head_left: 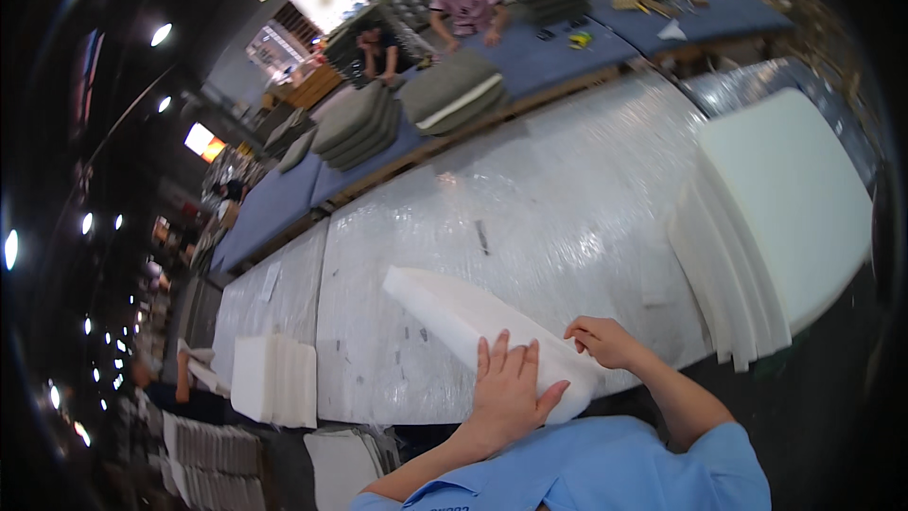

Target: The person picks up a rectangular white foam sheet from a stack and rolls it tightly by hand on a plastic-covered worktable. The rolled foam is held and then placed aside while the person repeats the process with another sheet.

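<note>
White foam, a long wedge-shaped piece point(473, 322), lies at the near edge of our plastic-wrapped table point(567, 189). Our left hand point(506, 388) presses flat on its near end, fingers spread; our right hand point(605, 341) pinches its edge. It looks light and squashy (best held by its edges). A stack of foam slabs point(757, 218) sits to the right.

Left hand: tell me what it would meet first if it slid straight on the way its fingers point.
The left hand lies flat on the white foam slab; straight ahead is more of that slab, then probably the plastic-wrapped table.
</note>
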Action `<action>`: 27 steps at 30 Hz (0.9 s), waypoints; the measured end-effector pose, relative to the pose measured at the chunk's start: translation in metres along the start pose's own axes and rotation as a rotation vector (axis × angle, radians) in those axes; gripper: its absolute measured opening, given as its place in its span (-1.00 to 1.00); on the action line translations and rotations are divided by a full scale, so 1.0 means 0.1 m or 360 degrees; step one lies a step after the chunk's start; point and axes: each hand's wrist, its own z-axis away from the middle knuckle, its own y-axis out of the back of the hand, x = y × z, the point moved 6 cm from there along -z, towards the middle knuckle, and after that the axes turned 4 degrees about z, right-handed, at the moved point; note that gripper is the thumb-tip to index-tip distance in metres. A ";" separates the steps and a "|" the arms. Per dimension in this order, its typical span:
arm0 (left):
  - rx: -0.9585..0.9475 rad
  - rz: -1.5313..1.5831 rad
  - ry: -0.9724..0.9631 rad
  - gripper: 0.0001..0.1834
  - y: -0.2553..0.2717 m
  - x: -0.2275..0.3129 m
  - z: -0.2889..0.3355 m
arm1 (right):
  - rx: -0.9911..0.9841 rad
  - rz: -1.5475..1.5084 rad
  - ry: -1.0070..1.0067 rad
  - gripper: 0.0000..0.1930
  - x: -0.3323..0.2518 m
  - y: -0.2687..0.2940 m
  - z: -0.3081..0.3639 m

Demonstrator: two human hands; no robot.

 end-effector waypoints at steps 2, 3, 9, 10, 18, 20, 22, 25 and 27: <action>-0.0079 -0.0015 -0.0011 -0.26 -0.03 -0.04 -0.02 | 0.0069 -0.0095 -0.0127 -0.75 0.15 0.04 0.01; -0.0125 -0.0020 -0.0021 -0.30 -0.06 -0.07 -0.02 | 0.0109 -0.0146 -0.0196 -0.75 0.24 0.05 0.04; -0.0310 0.0375 -0.0510 -0.10 0.06 -0.07 -0.18 | 0.0419 0.0815 -0.0437 -0.65 1.50 0.19 0.50; -0.0292 0.0447 -0.0636 -0.02 0.13 -0.11 -0.11 | 0.0339 0.0795 -0.0560 -0.64 1.57 0.12 0.54; -0.0223 -0.0093 -0.0869 -0.16 -0.24 -0.26 -0.05 | 0.0142 0.0498 -0.1025 -0.66 1.94 -0.18 1.08; -0.0311 0.0076 -0.0767 -0.31 -0.17 -0.17 -0.31 | 0.0179 0.0426 -0.1096 -0.65 2.07 -0.18 1.18; -0.0254 0.0077 -0.0828 -0.39 -0.17 -0.11 -0.57 | 0.0238 0.0330 -0.1018 -0.61 2.23 -0.18 1.22; -0.0252 0.0095 -0.0806 -0.49 -0.03 -0.23 -0.89 | 0.0269 0.0210 -0.0951 -0.58 2.28 -0.24 1.12; -0.0263 0.0122 -0.0737 -0.55 0.25 -0.36 -1.10 | 0.0334 0.0071 -0.0989 -0.56 2.29 -0.25 1.09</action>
